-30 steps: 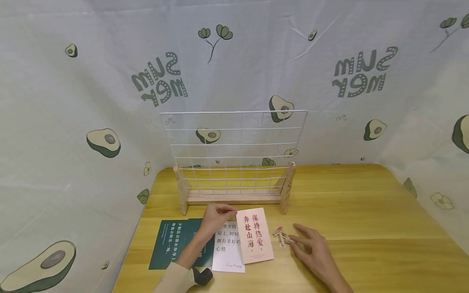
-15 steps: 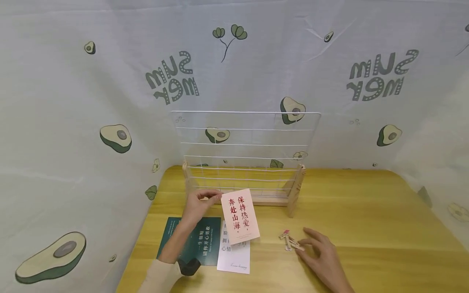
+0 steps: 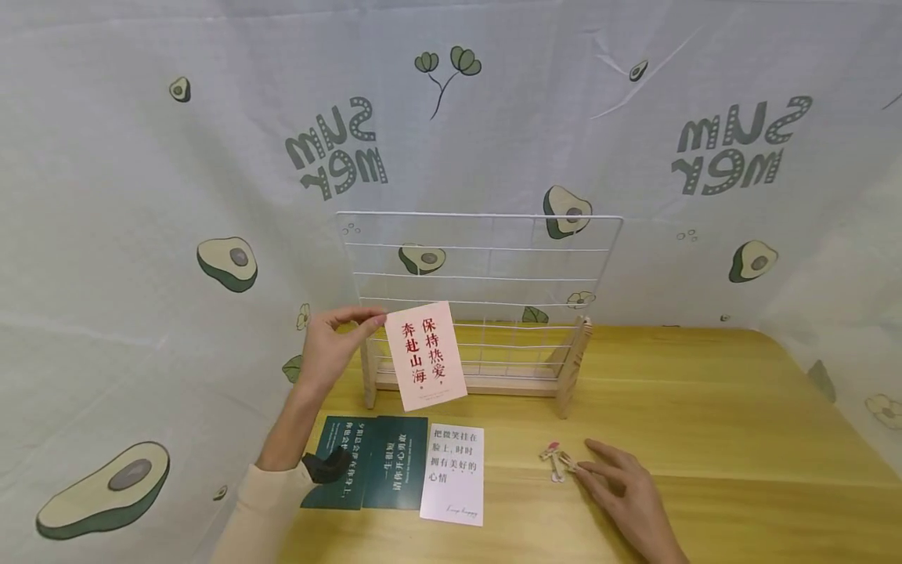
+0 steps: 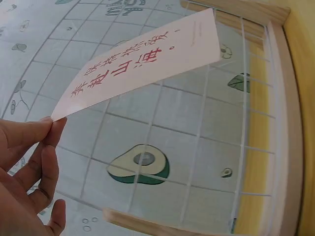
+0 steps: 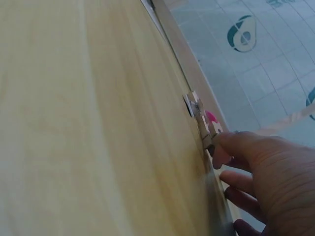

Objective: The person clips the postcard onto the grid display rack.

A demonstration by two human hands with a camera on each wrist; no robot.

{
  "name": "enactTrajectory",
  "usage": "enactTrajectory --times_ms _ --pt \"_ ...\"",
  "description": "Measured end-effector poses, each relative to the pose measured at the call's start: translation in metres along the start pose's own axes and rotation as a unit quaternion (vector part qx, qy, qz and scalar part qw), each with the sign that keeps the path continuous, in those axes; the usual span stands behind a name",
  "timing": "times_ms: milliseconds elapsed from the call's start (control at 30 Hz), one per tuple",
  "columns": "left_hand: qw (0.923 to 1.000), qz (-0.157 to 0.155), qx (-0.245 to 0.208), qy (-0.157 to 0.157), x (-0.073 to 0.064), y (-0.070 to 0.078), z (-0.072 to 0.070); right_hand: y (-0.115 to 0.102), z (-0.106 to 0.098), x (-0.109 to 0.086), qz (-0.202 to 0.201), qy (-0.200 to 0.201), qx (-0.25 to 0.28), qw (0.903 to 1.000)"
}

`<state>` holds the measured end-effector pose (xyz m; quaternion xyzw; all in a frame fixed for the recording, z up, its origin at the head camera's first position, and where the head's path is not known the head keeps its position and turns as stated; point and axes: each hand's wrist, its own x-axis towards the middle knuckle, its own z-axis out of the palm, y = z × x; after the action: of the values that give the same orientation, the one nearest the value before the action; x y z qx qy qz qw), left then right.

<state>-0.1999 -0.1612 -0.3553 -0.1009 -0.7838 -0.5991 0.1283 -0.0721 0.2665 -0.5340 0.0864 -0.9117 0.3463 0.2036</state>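
A pink, red-lettered card (image 3: 426,356) tilts before the wire rack (image 3: 509,385); small wooden clips (image 3: 556,460) lie bunched on the table (image 3: 705,395).

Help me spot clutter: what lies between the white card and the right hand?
Between the white card and the right hand, the head view shows a bare stretch of table, then small wooden clips right at the hand.

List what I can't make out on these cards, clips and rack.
Pink card: bottom print too small, head view.
Left green card: partly covered by the black wrist piece, head view.
Rack: mesh partly behind the pink card, head view.
Clips: one end hidden by the right hand, right wrist view.
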Motion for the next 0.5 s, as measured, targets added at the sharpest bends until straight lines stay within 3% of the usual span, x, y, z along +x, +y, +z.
enactTrajectory --times_ms 300,500 --pt "0.9921 0.102 0.063 0.038 0.039 0.039 -0.014 -0.002 -0.001 0.002 0.079 0.005 0.038 0.9961" --pt "0.9848 0.139 0.078 0.069 0.054 0.054 -0.020 -0.006 -0.001 0.002 0.141 0.024 0.109 0.9838"
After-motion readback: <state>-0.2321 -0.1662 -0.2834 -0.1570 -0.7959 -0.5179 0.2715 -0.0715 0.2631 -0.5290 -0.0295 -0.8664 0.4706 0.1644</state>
